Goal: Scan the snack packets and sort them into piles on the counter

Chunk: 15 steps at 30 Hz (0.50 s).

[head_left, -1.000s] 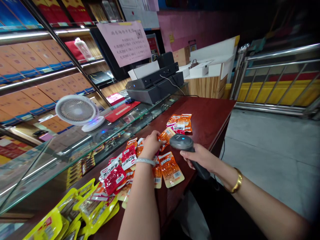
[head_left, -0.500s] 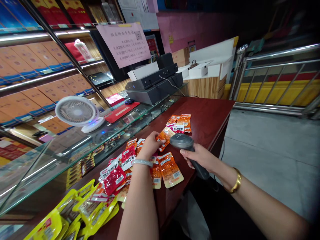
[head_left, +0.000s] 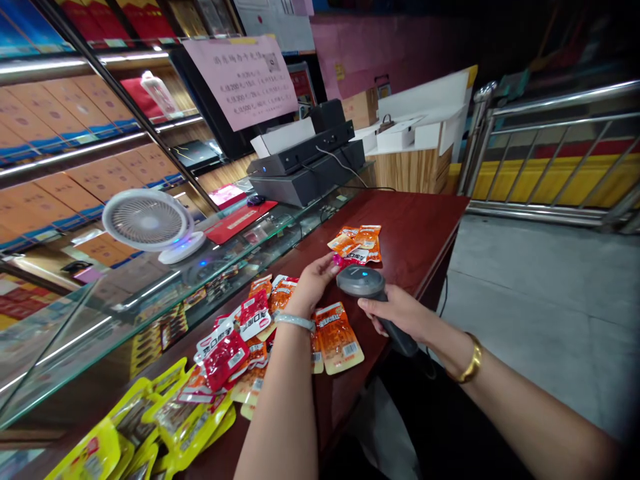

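My left hand, with a pale bangle at its wrist, reaches forward with fingers extended. Its fingertips are at the pink end of a red-and-white snack packet in the far pile; I see no packet lifted in them. On top of that pile lie orange snack packets. My right hand is wrapped round the handle of a dark grey barcode scanner, whose head shows a blue light. Beneath and beside my left forearm lie more orange packets and red-and-white packets, partly hidden.
Yellow snack packets are heaped at the near left of the brown counter. Beside it runs a glass display case bearing a white fan and a black till machine. A metal railing stands at right.
The orange packet that was in my left hand now lies on the far pile. My left hand has moved slightly forward. My right hand keeps the scanner nearly in place; its blue light now shows.
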Motion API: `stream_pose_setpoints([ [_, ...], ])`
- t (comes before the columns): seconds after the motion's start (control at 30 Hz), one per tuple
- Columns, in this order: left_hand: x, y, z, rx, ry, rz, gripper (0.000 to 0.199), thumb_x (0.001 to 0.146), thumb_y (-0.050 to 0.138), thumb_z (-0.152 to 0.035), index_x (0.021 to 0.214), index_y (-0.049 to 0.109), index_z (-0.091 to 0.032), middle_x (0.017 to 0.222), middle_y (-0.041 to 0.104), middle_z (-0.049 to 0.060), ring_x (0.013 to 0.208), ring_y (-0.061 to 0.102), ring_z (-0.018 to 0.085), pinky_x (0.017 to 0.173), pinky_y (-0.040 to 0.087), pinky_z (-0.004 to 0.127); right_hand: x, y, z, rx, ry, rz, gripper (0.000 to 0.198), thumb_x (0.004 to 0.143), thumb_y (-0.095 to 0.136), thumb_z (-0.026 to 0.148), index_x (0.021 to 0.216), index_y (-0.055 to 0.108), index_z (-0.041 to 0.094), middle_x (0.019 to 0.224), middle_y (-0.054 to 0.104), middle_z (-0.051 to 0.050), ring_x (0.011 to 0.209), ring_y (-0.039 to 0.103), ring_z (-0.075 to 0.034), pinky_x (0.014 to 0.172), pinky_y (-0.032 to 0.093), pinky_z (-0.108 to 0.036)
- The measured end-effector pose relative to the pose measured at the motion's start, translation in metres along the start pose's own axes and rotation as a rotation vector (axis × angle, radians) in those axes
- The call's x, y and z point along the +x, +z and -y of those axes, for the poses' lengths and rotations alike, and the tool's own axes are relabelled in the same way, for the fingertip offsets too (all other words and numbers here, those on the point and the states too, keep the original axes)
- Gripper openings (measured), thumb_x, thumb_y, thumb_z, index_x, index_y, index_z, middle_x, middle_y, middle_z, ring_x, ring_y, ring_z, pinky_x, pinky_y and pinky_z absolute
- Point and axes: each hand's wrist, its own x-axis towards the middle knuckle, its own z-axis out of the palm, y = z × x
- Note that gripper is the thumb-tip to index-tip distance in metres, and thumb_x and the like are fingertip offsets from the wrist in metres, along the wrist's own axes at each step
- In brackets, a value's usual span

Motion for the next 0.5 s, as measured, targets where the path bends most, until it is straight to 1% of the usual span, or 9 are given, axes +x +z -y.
stream_pose_setpoints([
  [0.07,-0.005,-0.016,-0.008,0.284,-0.021,0.054,0.044,0.071,0.076,-0.037,0.109,0.072,-0.016,0.102,0.075,0.009,0.094,0.068,0.022,0.090,0.052,0.034,0.000,0.000,-0.001,-0.005,0.004,0.004,0.041,0.081,0.071,0.055,0.073,0.054,0.018,0.050,0.055,0.005,0.041,0.051,-0.010,0.042,0.041,-0.021],
  [0.13,-0.012,-0.031,-0.017,0.633,-0.113,0.160,0.038,0.065,0.080,-0.037,0.097,0.075,-0.018,0.092,0.075,0.007,0.085,0.069,0.021,0.081,0.052,0.032,0.001,0.000,-0.002,-0.005,0.006,0.007,0.042,0.081,0.071,0.055,0.070,0.053,0.018,0.049,0.054,0.004,0.041,0.051,-0.010,0.042,0.041,-0.021],
  [0.17,-0.015,-0.035,-0.021,0.778,-0.169,0.218,0.036,0.063,0.082,-0.037,0.094,0.075,-0.019,0.089,0.075,0.006,0.081,0.068,0.021,0.077,0.051,0.030,0.001,0.000,-0.002,-0.005,0.008,0.007,0.042,0.081,0.071,0.055,0.069,0.053,0.018,0.049,0.054,0.005,0.041,0.051,-0.009,0.042,0.041,-0.021],
  [0.23,-0.022,-0.038,-0.029,0.978,-0.251,0.304,0.037,0.060,0.083,-0.038,0.093,0.075,-0.024,0.090,0.075,0.004,0.080,0.069,0.022,0.073,0.050,0.029,0.001,0.000,-0.002,-0.002,0.020,0.001,0.042,0.081,0.071,0.055,0.070,0.053,0.018,0.048,0.054,0.005,0.041,0.051,-0.010,0.042,0.041,-0.021],
  [0.3,-0.025,-0.033,-0.036,1.097,-0.263,0.331,0.035,0.060,0.084,-0.036,0.092,0.075,-0.026,0.092,0.075,0.004,0.084,0.069,0.024,0.074,0.048,0.030,0.001,0.000,-0.001,0.007,0.032,-0.011,0.041,0.079,0.072,0.054,0.072,0.054,0.018,0.049,0.054,0.005,0.041,0.052,-0.010,0.041,0.042,-0.021],
  [0.37,-0.026,-0.022,-0.040,1.174,-0.236,0.340,0.027,0.060,0.083,-0.034,0.085,0.075,-0.025,0.089,0.075,0.005,0.084,0.069,0.025,0.074,0.047,0.031,0.001,0.000,-0.001,0.018,0.032,-0.021,0.041,0.078,0.073,0.054,0.074,0.054,0.018,0.050,0.054,0.006,0.042,0.052,-0.010,0.041,0.042,-0.021],
  [0.43,-0.025,-0.013,-0.041,1.185,-0.210,0.356,0.017,0.063,0.082,-0.031,0.076,0.074,-0.025,0.082,0.074,0.005,0.081,0.068,0.025,0.072,0.046,0.031,0.002,0.000,-0.002,0.024,0.019,-0.016,0.041,0.078,0.074,0.054,0.075,0.055,0.018,0.051,0.053,0.006,0.042,0.052,-0.010,0.041,0.043,-0.021],
  [0.5,-0.023,-0.008,-0.038,1.141,-0.200,0.364,0.012,0.064,0.080,-0.028,0.070,0.071,-0.024,0.073,0.072,0.003,0.076,0.067,0.023,0.069,0.045,0.029,0.002,0.000,-0.003,0.023,0.008,-0.013,0.041,0.078,0.073,0.055,0.076,0.055,0.018,0.052,0.053,0.006,0.042,0.053,-0.011,0.041,0.043,-0.021],
])
